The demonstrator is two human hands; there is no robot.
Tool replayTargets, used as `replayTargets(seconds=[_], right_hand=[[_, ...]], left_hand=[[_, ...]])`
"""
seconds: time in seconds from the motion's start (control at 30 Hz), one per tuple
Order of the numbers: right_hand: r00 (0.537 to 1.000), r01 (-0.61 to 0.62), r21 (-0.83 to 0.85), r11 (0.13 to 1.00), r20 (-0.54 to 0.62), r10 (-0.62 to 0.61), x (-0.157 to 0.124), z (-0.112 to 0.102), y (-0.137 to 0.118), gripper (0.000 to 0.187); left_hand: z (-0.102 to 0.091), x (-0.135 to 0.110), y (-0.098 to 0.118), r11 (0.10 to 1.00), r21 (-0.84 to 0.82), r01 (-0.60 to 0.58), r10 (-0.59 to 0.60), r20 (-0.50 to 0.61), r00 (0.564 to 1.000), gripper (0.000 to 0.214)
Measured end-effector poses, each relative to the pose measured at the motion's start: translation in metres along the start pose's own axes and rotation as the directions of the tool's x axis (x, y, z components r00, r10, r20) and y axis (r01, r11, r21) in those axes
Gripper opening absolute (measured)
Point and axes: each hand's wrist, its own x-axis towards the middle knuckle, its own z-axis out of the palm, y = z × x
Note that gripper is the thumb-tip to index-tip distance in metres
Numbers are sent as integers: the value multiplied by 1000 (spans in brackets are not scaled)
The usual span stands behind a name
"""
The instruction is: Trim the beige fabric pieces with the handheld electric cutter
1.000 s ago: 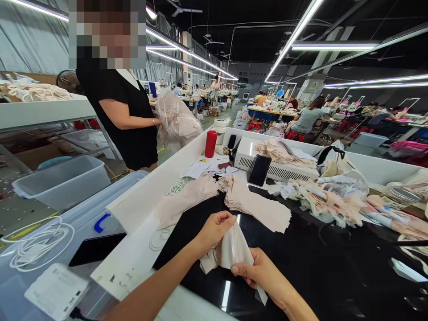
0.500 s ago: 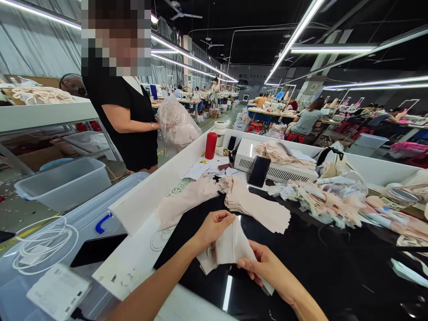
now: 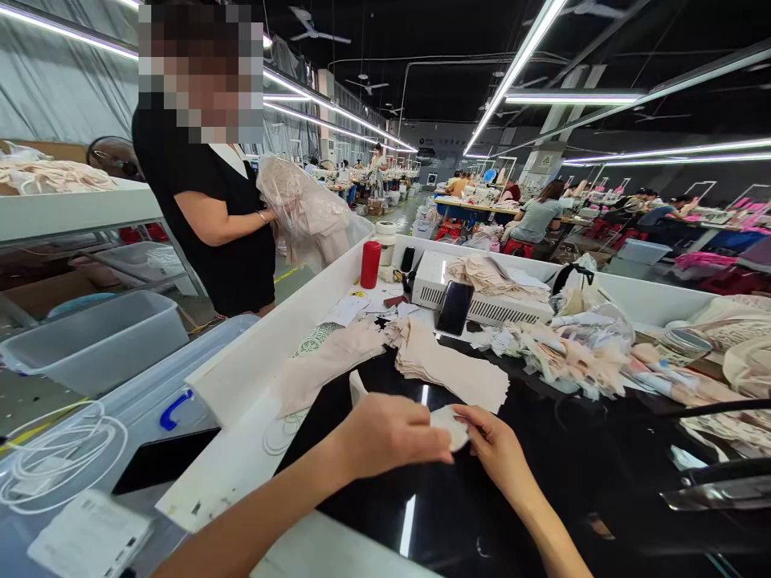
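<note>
the left hand [image 3: 391,437] has its fingers bent and pointing right; their undersides are hidden, so i cannot tell how firmly they close on anything. the right hand [image 3: 494,449] faces it, thumb and fingertips pinched together on a small pale cloth [image 3: 450,425]. the cloth is between the two hands, over the black tabletop [image 3: 572,482]; the part that shows has its long axis roughly left to right, its right end at the right fingertips and its left part lost among the left fingers. just past the left knuckles a pale strip [image 3: 356,388] sticks up; whether it belongs to the same cloth i cannot tell. beyond lies a fanned stack of cloth pieces [image 3: 451,365], slanting from far left to near right, with a cloth pile [image 3: 334,361] to its left. farther back a phone [image 3: 454,307] leans by a white box [image 3: 430,281], a red can [image 3: 370,265] to their left. past the table wall [image 3: 283,333] a person in black [image 3: 205,201] holds a clear bag [image 3: 310,213] of cloth
</note>
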Motion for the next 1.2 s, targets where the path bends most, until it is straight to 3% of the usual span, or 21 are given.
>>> replayTargets(seconds=[0.07, 0.23, 0.47, 0.7, 0.77, 0.83, 0.9, 0.97, 1.03, 1.2], right_hand=[[996, 54, -96, 994, -65, -60, 1, -2, 7, 39], [971, 151, -316, 937, -131, -200, 0, -7, 9, 64], [930, 359, -420, 834, 79, -360, -6, 11, -4, 57], [952, 292, -555, 779, 90, -292, -4, 14, 3, 49], [956, 279, -576, 768, 89, -281, -4, 13, 3, 47], [957, 277, -589, 759, 95, -275, -5, 13, 3, 45], [957, 278, -598, 752, 102, -272, -6, 14, 3, 44], [956, 280, -604, 746, 107, -272, -6, 15, 3, 45], [956, 282, -610, 740, 110, -273, -7, 16, 3, 45], [952, 291, -625, 725, 113, -285, -7, 16, 3, 42]], left_hand=[[17, -18, 13, 992, 71, -100, 94, 79, 992, 55], [42, -46, 28, 989, 99, -107, 89, 176, 980, 45], [44, -48, 27, 987, 160, -4, -25, 176, 984, 36], [26, -71, 36, 978, 180, 106, -148, 235, 961, 32], [16, -81, 40, 949, 248, 196, -260, 261, 929, 29], [8, -92, 45, 878, 375, 297, -410, 272, 871, 24], [-1, -101, 49, 776, 510, 371, -540, 233, 809, 27], [-8, -104, 51, 695, 590, 411, -601, 163, 782, 35], [-12, -98, 51, 691, 574, 439, -600, 118, 791, 35], [6, -73, 42, 924, 184, 336, -365, 154, 918, 9]])
